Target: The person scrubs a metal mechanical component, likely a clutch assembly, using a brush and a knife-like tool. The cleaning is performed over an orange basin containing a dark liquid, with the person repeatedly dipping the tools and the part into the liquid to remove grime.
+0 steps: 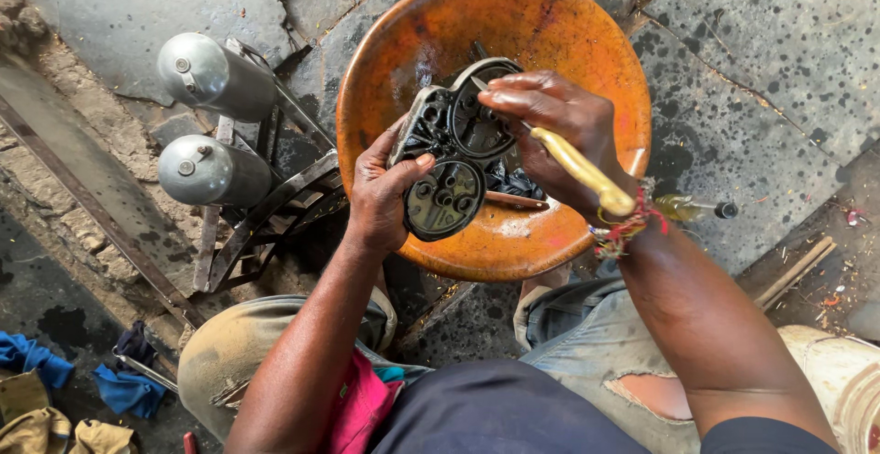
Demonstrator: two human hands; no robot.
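Note:
My left hand [383, 190] grips a greasy black metal engine part [448, 152] with round recesses, holding it tilted over an orange bowl [513, 23]. My right hand [550, 129] holds a tool with a yellow handle [587, 175], its metal tip touching the top of the part near a round ring. Red and yellow threads are tied round my right wrist [626, 225]. A thin wooden-looking stick [515, 200] and dark oily bits lie in the bowl under the part.
Two silver metal cylinders [213, 74] on a dark steel frame [266, 216] stand to the left. A small glass bottle [689, 207] lies right of the bowl. Blue rags [124, 388] lie at bottom left on the cracked, oil-stained stone floor. My knees are below the bowl.

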